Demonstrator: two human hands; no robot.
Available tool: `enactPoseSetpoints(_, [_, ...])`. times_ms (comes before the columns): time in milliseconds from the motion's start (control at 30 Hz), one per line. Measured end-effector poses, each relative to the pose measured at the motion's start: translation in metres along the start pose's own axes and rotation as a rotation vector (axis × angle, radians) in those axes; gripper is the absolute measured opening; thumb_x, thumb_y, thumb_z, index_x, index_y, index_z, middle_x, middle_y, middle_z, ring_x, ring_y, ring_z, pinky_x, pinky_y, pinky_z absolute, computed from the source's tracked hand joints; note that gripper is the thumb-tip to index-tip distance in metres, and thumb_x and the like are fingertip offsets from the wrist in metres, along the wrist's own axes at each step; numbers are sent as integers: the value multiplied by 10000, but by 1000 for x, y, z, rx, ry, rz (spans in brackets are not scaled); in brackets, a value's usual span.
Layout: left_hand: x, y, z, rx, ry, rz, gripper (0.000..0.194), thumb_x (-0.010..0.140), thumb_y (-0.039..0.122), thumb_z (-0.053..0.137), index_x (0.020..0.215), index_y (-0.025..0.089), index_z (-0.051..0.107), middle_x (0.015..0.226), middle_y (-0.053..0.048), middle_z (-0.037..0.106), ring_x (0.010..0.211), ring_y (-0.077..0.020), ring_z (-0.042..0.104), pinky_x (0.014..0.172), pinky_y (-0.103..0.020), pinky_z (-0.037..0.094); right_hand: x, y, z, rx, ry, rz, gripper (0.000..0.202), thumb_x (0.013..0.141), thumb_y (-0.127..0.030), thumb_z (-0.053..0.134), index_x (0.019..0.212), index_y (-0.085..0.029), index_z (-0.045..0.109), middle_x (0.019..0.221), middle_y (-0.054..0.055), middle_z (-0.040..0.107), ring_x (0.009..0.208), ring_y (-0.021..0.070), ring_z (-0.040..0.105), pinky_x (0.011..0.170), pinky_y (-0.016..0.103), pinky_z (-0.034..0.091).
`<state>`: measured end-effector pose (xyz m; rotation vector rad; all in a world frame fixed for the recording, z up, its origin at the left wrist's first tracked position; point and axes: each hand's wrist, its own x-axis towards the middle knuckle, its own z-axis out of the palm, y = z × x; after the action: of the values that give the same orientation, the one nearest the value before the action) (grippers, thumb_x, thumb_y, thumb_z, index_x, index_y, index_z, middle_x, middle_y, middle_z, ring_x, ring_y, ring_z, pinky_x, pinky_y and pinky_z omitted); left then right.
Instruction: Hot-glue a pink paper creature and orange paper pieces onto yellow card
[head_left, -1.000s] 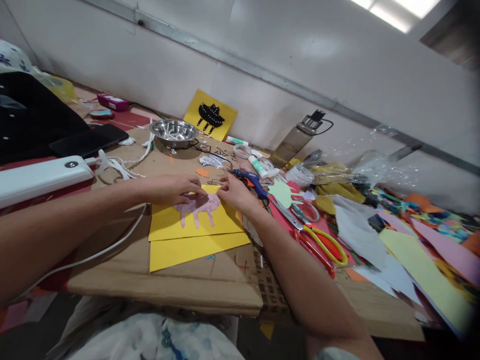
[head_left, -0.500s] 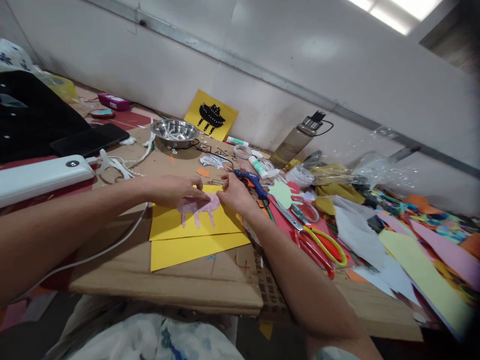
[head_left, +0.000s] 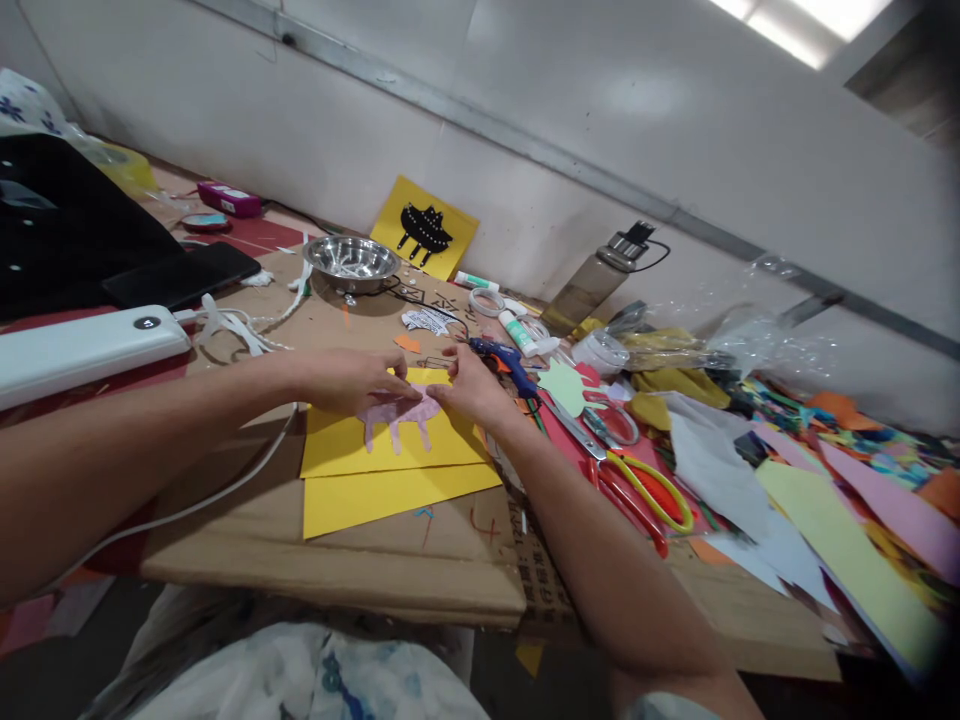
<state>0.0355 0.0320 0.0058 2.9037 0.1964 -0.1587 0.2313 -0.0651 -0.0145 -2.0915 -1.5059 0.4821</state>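
A pale pink paper cutout (head_left: pixel 396 420), with several leg-like strips at its lower edge, lies on a yellow sheet of card (head_left: pixel 330 455). A second yellow card (head_left: pixel 397 501) shows below it. My left hand (head_left: pixel 364 380) reaches over the cutout's upper part, its fingers stretched out and pressing on the paper. At the cutout's right end, the thumb of my right hand (head_left: pixel 471 388) touches the paper, while its other fingers are loosely bent and apart. Neither hand grasps anything. A blue glue gun (head_left: pixel 510 362) lies just beyond my right hand.
Red-and-yellow-handled scissors (head_left: pixel 630 480) lie right, near a pale green cutout (head_left: pixel 562 386). Behind are a metal bowl (head_left: pixel 351 262), a card with a black cutout (head_left: pixel 426 232) and a bottle (head_left: pixel 592 285). A white power bank (head_left: pixel 90 355) and its cable lie left; paper scraps (head_left: pixel 862 430) cover the right.
My right thumb has slid slightly left along the pink cutout's edge. My left hand stays in place, and the whole view has shifted very slightly.
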Motion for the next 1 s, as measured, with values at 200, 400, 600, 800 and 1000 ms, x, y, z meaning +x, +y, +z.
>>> enactPoseSetpoints(200, [0, -2, 2, -9, 0, -9, 407, 979, 310, 410, 1343, 395, 570, 1223, -47, 524, 809, -118, 561, 708, -230, 369, 8, 8, -3, 28, 15, 78, 442, 777, -214, 626, 1199, -150, 511, 923, 15, 575, 803, 154, 581, 762, 293, 470])
enactPoseSetpoints(400, [0, -1, 2, -16, -16, -27, 405, 985, 318, 401, 1346, 383, 573, 1217, -59, 525, 822, -130, 565, 713, -239, 370, 8, 6, 0, 10, 43, 76, 484, 729, -206, 672, 1184, -166, 511, 912, 11, 571, 834, 173, 581, 801, 315, 458])
enactPoseSetpoints(600, [-1, 0, 2, 1, 8, -11, 418, 964, 286, 423, 1341, 377, 581, 1233, -59, 529, 825, -133, 570, 723, -244, 377, 11, 9, -1, 42, 30, 104, 413, 757, -192, 620, 1156, -175, 512, 834, -9, 571, 750, 158, 577, 730, 303, 459])
enactPoseSetpoints(800, [0, 3, 2, 12, 11, -27, 429, 946, 281, 439, 1341, 360, 587, 1224, -61, 540, 867, -149, 587, 755, -251, 396, 8, 7, -2, 73, 28, 101, 516, 682, -260, 716, 1151, -179, 516, 809, -20, 552, 729, 162, 563, 707, 308, 457])
enactPoseSetpoints(1000, [1, 1, 5, 17, 20, -31, 452, 933, 250, 446, 1345, 381, 577, 1252, -47, 533, 898, -149, 596, 792, -249, 412, 13, 13, 1, 135, 70, 91, 446, 662, -185, 691, 1080, -188, 536, 764, -33, 545, 731, 164, 573, 714, 315, 475])
